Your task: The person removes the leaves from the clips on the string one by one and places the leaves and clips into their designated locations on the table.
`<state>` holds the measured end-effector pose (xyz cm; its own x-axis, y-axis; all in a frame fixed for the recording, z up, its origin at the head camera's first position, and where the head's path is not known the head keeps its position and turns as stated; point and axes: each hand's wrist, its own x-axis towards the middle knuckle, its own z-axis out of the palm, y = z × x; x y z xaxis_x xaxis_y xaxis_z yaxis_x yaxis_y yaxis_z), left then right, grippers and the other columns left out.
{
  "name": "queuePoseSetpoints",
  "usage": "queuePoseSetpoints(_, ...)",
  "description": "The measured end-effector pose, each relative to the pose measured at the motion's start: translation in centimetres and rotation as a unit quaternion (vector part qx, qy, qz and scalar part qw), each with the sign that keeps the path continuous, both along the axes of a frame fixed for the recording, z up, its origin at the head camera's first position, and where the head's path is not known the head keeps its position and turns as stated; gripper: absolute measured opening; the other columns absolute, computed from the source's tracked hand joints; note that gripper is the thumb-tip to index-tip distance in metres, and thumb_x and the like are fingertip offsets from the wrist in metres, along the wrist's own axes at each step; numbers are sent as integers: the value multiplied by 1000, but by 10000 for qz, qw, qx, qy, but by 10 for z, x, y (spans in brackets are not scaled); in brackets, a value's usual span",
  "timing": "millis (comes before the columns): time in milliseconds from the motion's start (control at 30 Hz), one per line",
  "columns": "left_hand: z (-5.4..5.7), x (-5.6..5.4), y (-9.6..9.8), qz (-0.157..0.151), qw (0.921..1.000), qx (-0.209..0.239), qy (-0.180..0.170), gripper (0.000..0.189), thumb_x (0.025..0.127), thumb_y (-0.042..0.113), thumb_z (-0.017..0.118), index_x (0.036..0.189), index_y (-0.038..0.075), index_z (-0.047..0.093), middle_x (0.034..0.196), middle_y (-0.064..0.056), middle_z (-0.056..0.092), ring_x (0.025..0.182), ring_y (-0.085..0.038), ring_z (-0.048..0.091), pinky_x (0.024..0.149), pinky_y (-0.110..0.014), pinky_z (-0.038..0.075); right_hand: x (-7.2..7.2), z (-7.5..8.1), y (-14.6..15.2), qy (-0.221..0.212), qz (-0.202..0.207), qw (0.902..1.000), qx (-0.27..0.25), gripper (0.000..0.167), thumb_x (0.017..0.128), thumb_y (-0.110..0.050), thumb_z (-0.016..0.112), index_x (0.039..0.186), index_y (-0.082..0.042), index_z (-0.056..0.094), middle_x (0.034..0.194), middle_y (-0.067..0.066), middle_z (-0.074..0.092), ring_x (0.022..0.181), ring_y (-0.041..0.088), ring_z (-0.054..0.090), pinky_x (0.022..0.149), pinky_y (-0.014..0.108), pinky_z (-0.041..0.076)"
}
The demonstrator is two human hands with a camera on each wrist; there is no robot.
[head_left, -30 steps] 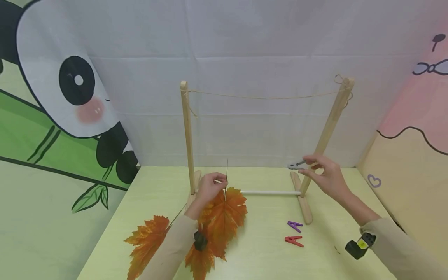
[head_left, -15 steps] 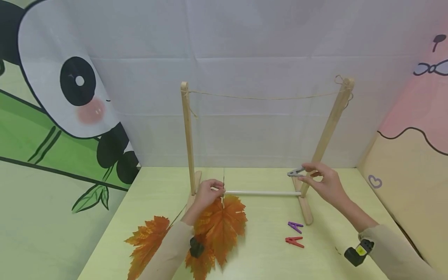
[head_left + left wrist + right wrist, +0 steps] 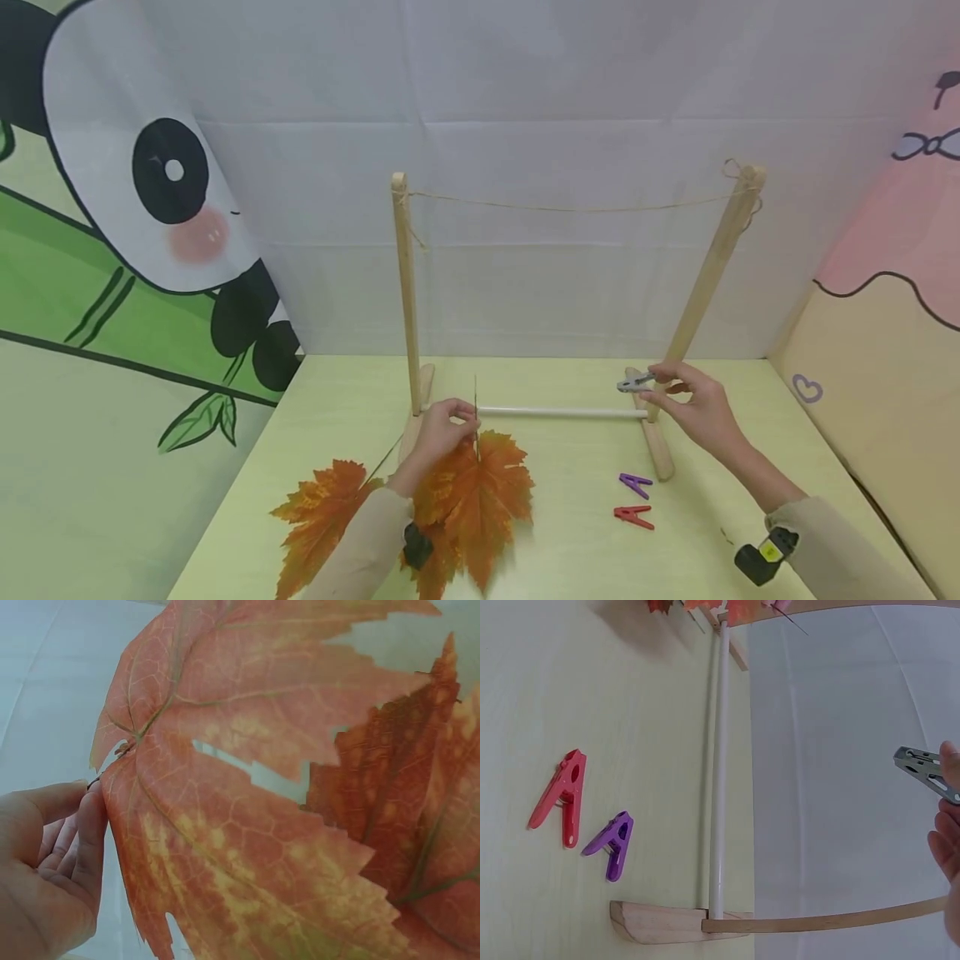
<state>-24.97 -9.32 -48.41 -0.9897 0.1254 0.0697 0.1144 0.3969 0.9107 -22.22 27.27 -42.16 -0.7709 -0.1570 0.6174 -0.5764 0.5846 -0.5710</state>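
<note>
My left hand [image 3: 442,433] pinches the thin stem of an orange maple leaf [image 3: 491,500], whose blade hangs below the fingers. In the left wrist view this leaf [image 3: 225,825] fills most of the picture, thumb and index finger meeting at its stem. Farther right, my right hand [image 3: 697,408] pinches a grey clothespin [image 3: 634,382] between thumb and fingers, its nose pointing left. The right wrist view shows the clothespin [image 3: 930,771] at the right edge, the hand partly cut off. Two more maple leaves lie on the table, one left leaf [image 3: 318,512] and one partly hidden under the held leaf.
A wooden frame with a left post [image 3: 405,292], a right post [image 3: 708,267] and a white bottom rod [image 3: 562,412] stands at the back. A thin string [image 3: 562,208] spans the post tops. A purple clothespin [image 3: 636,484] and a red clothespin [image 3: 633,517] lie at right.
My left hand has come down and slightly left with the maple leaf. My right hand has sunk a little, still holding the grey clothespin.
</note>
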Motion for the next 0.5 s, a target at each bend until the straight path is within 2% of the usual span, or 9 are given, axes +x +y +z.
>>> queuePoseSetpoints(167, -5, 4, 0, 45, 9998, 163, 45, 17, 78, -5, 64, 94, -9, 60, 79, -15, 64, 55, -18, 62, 49, -27, 52, 3, -10, 1, -121, -69, 9999, 8, 35, 68, 2, 75, 101, 0, 64, 88, 9, 64, 82, 1, 53, 68, 9, 45)
queuePoseSetpoints(400, -9, 8, -3, -3, 9996, 300, 1, 23, 78, -6, 64, 100, -13, 58, 78, -16, 63, 56, -19, 63, 49, -29, 52, 8, -18, -2, -296, -97, 9995, -36, 34, 69, -1, 75, 101, -5, 64, 87, 4, 63, 82, 3, 54, 67, 18, 49)
queuePoseSetpoints(500, -12, 9, -5, -38, 9993, 382, -33, 24, 78, -7, 64, 101, -12, 58, 77, -16, 64, 55, -19, 63, 49, -30, 52, 13, -16, -6, -309, -120, 9994, -30, 33, 68, 1, 75, 100, -3, 64, 86, 7, 63, 80, 10, 56, 66, 19, 49)
